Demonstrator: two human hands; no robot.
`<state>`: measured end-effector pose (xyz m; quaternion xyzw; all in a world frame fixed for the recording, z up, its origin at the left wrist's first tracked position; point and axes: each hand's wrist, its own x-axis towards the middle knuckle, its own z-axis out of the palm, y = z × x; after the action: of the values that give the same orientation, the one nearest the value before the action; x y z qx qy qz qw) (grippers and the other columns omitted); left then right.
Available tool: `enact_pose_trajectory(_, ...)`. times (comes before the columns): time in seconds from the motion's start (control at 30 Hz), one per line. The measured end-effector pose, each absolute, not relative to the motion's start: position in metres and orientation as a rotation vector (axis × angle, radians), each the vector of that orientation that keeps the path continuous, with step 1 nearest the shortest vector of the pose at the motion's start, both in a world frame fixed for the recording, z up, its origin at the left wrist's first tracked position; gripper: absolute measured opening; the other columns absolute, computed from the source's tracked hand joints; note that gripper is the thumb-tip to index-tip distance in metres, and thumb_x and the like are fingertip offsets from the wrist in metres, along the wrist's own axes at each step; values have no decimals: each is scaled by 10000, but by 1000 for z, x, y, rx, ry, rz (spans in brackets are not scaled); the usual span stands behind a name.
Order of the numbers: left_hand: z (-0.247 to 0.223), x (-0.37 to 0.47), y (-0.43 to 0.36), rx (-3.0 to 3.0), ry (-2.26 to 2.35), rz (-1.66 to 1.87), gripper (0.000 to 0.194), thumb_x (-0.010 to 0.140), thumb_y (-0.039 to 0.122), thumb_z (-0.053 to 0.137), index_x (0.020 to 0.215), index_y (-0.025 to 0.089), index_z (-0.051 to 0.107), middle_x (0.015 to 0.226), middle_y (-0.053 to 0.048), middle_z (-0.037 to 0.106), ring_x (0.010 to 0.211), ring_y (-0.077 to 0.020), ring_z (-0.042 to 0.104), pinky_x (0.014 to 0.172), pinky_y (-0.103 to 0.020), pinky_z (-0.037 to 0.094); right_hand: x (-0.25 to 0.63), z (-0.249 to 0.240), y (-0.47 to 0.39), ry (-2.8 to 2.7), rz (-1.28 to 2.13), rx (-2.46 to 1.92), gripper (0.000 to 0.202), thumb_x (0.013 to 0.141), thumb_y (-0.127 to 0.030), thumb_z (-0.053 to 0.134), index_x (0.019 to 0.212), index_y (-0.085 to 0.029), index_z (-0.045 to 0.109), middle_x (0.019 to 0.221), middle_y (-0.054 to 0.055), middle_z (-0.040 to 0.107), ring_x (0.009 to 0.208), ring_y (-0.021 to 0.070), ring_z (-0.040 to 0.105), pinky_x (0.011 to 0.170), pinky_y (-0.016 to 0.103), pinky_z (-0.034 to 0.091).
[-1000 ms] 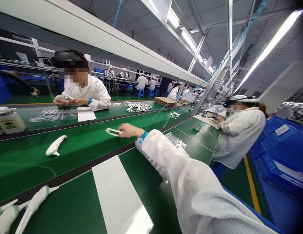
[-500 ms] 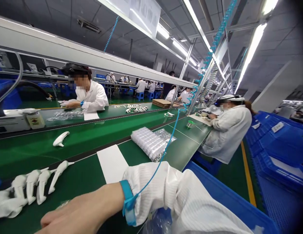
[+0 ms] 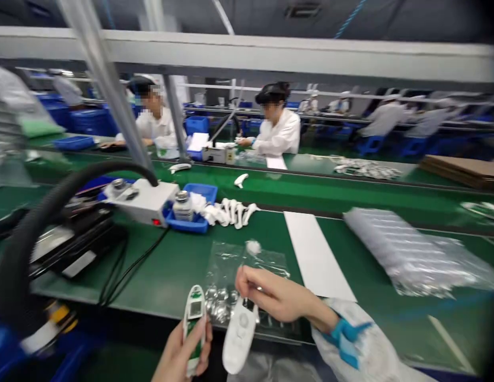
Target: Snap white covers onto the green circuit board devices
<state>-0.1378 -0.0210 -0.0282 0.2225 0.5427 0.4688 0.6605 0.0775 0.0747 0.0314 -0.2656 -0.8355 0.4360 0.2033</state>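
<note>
My left hand (image 3: pixel 185 350) is closed around a white-framed device half (image 3: pixel 195 302) with a green circuit board and a small square window. In my right hand (image 3: pixel 270 292), pinched fingers hold the top end of a white oval cover (image 3: pixel 239 337), which hangs just right of the device half. Behind both pieces lies a clear plastic bag (image 3: pixel 226 260) with shiny round parts (image 3: pixel 221 305) at its lower part. A small white ball-like piece (image 3: pixel 253 247) rests by the bag. A blue band wraps my right wrist.
Behind the bag are white curved shells (image 3: pixel 239 212), a blue tray (image 3: pixel 191 225) with a bottle, and a white box (image 3: pixel 143 201). A black hose (image 3: pixel 43 196) arches at left. White paper (image 3: pixel 318 254) and bubble-like plastic packs (image 3: pixel 390 244) lie at right. Two people (image 3: pixel 280 132) sit across.
The view has swung left and down. My left hand with the device half has come into view. My right hand now shows the white cover, and the bag is visible.
</note>
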Motion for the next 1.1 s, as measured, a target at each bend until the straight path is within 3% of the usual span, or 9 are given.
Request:
enact_pose_trajectory(0.13, -45, -128, -30, 496, 1054, 995, 425, 656, 504, 793, 750, 150, 576, 575, 41, 495, 454, -30, 344, 410, -169, 209, 62, 22, 57, -2402, 1302, -710, 196, 937, -78, 307, 892, -239, 410, 930, 28, 508, 803, 162, 462, 778, 294, 414)
enact_pose_trajectory(0.33, -53, -107, -42, 519, 1054, 1026, 444, 640, 406, 820, 945, 168, 604, 626, 55, 530, 467, -50, 396, 420, -172, 282, 54, -4, 40, -2286, 1192, -850, 172, 985, -157, 308, 902, -247, 429, 924, 31, 500, 864, 191, 469, 813, 361, 408)
enact_pose_trajectory(0.43, -50, -101, -41, 654, 1126, 1065, 396, 728, 310, 746, 1072, 182, 599, 872, -23, 665, 745, -155, 586, 663, -237, 467, 53, -10, 30, -2294, 925, -983, 122, 984, -203, 374, 943, -258, 475, 968, 57, 513, 961, 241, 449, 874, 455, 354)
enact_pose_trajectory(0.5, -46, -97, -39, 802, 1185, 1054, 393, 772, 252, 684, 1143, 179, 577, 1047, -67, 675, 953, -220, 598, 849, -292, 461, 52, -10, 23, -2313, 746, -1050, 109, 978, -218, 391, 948, -254, 489, 960, 77, 512, 942, 263, 438, 827, 468, 349)
enact_pose_trajectory(0.6, -42, -93, -37, 943, 1241, 1017, 402, 820, 256, 618, 1205, 171, 537, 1169, -97, 647, 1076, -253, 578, 936, -318, 434, 49, -7, 15, -2335, 551, -1098, 68, 962, -222, 440, 908, -231, 480, 917, 74, 505, 885, 262, 433, 788, 452, 348)
enact_pose_trajectory(0.7, -41, -90, -38, 992, 1276, 981, 388, 830, 295, 602, 1187, 153, 549, 1124, -106, 667, 1039, -261, 595, 891, -314, 456, 47, -4, 11, -2364, 436, -1119, 112, 953, -148, 433, 856, -201, 453, 856, 44, 483, 825, 233, 419, 791, 438, 335)
enact_pose_trajectory(0.87, -41, -87, -37, 1005, 1315, 951, 293, 800, 337, 626, 1012, 135, 641, 826, -49, 678, 782, -214, 584, 699, -267, 456, 46, -4, 4, -2430, 415, -1091, 183, 950, -61, 350, 824, -175, 418, 830, 45, 458, 787, 213, 391, 745, 406, 328)
enact_pose_trajectory(0.97, -39, -86, -34, 938, 1260, 983, 261, 788, 302, 620, 984, 134, 659, 793, -28, 676, 763, -193, 574, 696, -253, 447, 46, -3, -7, -2501, 432, -947, 163, 958, -94, 362, 825, -175, 410, 849, 56, 462, 814, 225, 394, 758, 416, 328)
enact_pose_trajectory(1.1, -36, -85, -31, 869, 1265, 998, 322, 760, 357, 661, 989, 130, 661, 787, -34, 694, 778, -210, 608, 675, -250, 459, 49, 3, -9, -2327, 703, -913, 145, 990, -153, 372, 858, -191, 421, 853, 30, 468, 818, 204, 414, 793, 394, 321)
